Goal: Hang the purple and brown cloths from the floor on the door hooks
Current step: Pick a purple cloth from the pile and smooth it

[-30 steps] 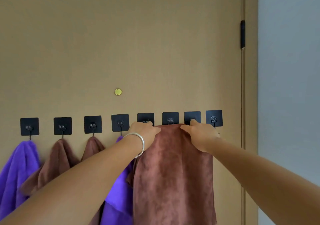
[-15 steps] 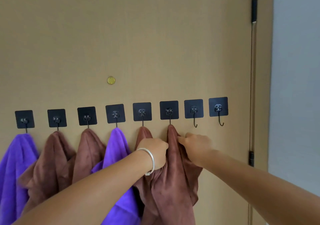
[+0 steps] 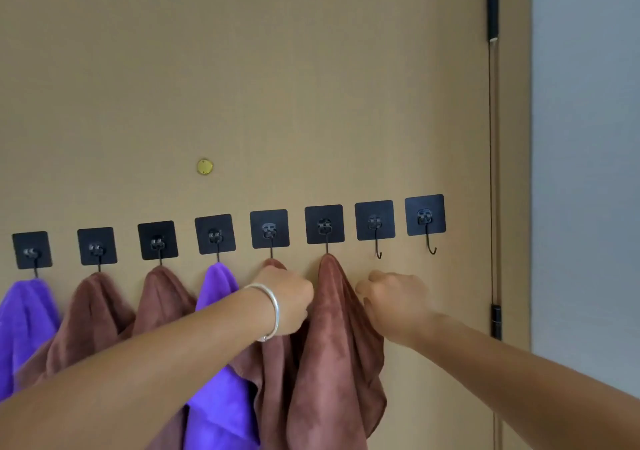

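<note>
Eight black stick-on hooks run in a row across the tan door (image 3: pixel 277 86). A brown cloth (image 3: pixel 332 345) hangs in folds from the sixth hook (image 3: pixel 324 224). My left hand (image 3: pixel 287 297), a silver bangle on its wrist, has its fingers curled into that cloth's left edge, and it covers most of the brown cloth (image 3: pixel 277 363) on the fifth hook. My right hand (image 3: pixel 391 297) is a loose fist just right of the hung cloth, its thumb tip at the cloth's edge, holding nothing. Further left hang a purple cloth (image 3: pixel 214 290), two brown cloths and another purple cloth (image 3: pixel 24 318).
The seventh hook (image 3: pixel 375 221) and the eighth hook (image 3: pixel 425 215) are bare. A brass peephole (image 3: pixel 204 167) sits above the row. The door's hinged edge, with a black hinge (image 3: pixel 492 3), is at the right, beside a grey wall (image 3: pixel 588 138). The floor is out of view.
The brown cloth, held spread across the hooks a second ago, now hangs bunched from the sixth hook. My right hand has let go and moved slightly right. The camera moved closer.
</note>
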The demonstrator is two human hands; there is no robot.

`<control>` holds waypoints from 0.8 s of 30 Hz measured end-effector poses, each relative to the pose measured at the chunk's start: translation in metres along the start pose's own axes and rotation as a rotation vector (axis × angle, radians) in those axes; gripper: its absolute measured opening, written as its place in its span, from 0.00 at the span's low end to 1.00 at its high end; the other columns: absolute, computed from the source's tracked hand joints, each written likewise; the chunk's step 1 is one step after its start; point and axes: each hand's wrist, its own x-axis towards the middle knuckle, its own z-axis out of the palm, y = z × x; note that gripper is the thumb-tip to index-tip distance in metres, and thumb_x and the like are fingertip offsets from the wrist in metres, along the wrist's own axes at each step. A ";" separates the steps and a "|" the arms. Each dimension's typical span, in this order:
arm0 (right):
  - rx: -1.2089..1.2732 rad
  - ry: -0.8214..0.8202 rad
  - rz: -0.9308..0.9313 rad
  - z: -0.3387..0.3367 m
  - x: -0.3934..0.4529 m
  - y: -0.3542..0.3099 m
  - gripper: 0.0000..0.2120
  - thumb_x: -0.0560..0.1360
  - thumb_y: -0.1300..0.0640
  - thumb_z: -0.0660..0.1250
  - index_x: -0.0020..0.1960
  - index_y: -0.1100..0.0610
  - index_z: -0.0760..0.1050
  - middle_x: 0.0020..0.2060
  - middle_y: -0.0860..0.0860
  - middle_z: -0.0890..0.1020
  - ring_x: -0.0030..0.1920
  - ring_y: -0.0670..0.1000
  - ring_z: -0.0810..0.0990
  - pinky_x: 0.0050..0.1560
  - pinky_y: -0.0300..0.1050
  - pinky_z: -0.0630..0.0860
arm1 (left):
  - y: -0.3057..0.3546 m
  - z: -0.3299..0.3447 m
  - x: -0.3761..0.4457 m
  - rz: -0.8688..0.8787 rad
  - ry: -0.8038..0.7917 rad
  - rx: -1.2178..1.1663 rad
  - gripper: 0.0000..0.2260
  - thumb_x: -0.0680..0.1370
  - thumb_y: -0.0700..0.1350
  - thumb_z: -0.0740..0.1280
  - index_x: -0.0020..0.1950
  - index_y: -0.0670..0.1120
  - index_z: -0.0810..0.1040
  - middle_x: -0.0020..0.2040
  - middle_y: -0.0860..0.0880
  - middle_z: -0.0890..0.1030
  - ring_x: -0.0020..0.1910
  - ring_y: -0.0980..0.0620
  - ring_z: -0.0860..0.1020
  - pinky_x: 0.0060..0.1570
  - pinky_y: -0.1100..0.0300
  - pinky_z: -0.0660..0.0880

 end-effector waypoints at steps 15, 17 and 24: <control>-0.353 0.067 0.314 -0.056 -0.057 0.076 0.28 0.75 0.39 0.57 0.73 0.47 0.58 0.70 0.51 0.64 0.71 0.54 0.60 0.72 0.55 0.55 | 0.041 -0.019 0.068 0.057 0.614 -0.264 0.33 0.78 0.65 0.51 0.78 0.50 0.46 0.78 0.46 0.53 0.76 0.46 0.50 0.73 0.43 0.48; -0.401 0.013 0.372 -0.065 -0.067 0.077 0.31 0.76 0.38 0.56 0.75 0.46 0.54 0.74 0.52 0.60 0.75 0.54 0.54 0.75 0.57 0.48 | 0.049 -0.022 0.079 0.103 0.627 -0.288 0.34 0.78 0.65 0.51 0.78 0.49 0.45 0.78 0.46 0.52 0.77 0.47 0.48 0.73 0.42 0.47; -0.549 -0.090 0.610 -0.094 -0.099 0.060 0.32 0.78 0.37 0.53 0.77 0.46 0.46 0.77 0.51 0.52 0.77 0.53 0.46 0.75 0.57 0.41 | 0.070 -0.035 0.092 0.294 0.660 -0.436 0.36 0.78 0.64 0.52 0.78 0.48 0.42 0.79 0.46 0.47 0.77 0.48 0.44 0.73 0.42 0.42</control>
